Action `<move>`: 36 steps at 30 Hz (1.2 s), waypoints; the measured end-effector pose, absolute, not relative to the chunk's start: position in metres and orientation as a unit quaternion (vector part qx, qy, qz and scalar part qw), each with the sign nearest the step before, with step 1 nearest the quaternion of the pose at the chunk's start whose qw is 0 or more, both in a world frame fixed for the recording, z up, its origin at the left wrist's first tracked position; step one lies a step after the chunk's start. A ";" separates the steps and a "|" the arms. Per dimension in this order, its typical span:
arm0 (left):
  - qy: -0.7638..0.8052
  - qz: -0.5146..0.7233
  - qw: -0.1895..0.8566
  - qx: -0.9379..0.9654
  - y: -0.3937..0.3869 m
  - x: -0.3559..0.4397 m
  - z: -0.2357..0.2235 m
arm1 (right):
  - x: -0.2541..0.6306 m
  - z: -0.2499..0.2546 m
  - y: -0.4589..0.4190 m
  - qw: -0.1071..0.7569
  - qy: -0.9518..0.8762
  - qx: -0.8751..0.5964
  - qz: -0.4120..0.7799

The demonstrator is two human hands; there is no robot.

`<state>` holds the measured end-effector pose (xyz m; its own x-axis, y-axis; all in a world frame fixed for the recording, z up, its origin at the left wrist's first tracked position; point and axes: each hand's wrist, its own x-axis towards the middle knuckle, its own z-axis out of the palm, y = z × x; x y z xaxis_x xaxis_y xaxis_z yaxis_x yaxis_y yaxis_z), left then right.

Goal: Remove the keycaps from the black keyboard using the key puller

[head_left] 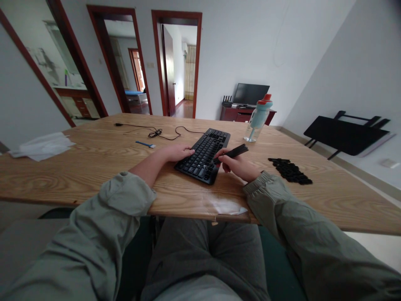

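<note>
A black keyboard [205, 152] lies aslant on the wooden table in front of me. My left hand [178, 153] holds it by its left edge, the thumb over the rim; the other fingers are partly hidden. In my right hand [236, 164] is a black keycap puller [234, 151], pinched between thumb and fingers. Thin wires seem to reach from its lower end onto the keys near the keyboard's right side. Its wide, brush-like end points up to the right. A pile of small black pieces [290, 170], which look like keycaps, lies right of my right hand.
The keyboard's cable [155, 133] runs back left in a bundle. A small blue brush [145, 144] lies left of the keyboard. White tissue [44, 145] sits at the far left. A clear bottle [255, 123] stands behind my right hand. The table's front edge [194, 214] is close to me.
</note>
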<state>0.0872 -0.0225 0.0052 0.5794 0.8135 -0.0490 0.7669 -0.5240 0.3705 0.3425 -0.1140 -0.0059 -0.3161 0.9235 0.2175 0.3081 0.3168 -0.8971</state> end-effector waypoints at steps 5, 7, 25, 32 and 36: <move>0.455 0.046 0.166 0.874 -0.018 0.086 0.002 | 0.342 -0.013 -0.108 0.395 -0.711 -0.428 0.394; 0.448 0.048 0.168 0.877 -0.018 0.086 0.002 | 0.344 -0.015 -0.107 0.400 -0.721 -0.433 0.363; 0.449 0.046 0.166 0.876 -0.022 0.088 0.006 | 0.329 -0.018 -0.106 0.488 -0.657 -0.472 0.328; 0.448 0.046 0.176 0.875 -0.023 0.089 0.006 | 0.328 -0.023 -0.105 0.483 -0.678 -0.458 0.311; 0.454 0.050 0.165 0.874 -0.023 0.088 0.006 | 0.330 -0.022 -0.106 0.488 -0.665 -0.476 0.304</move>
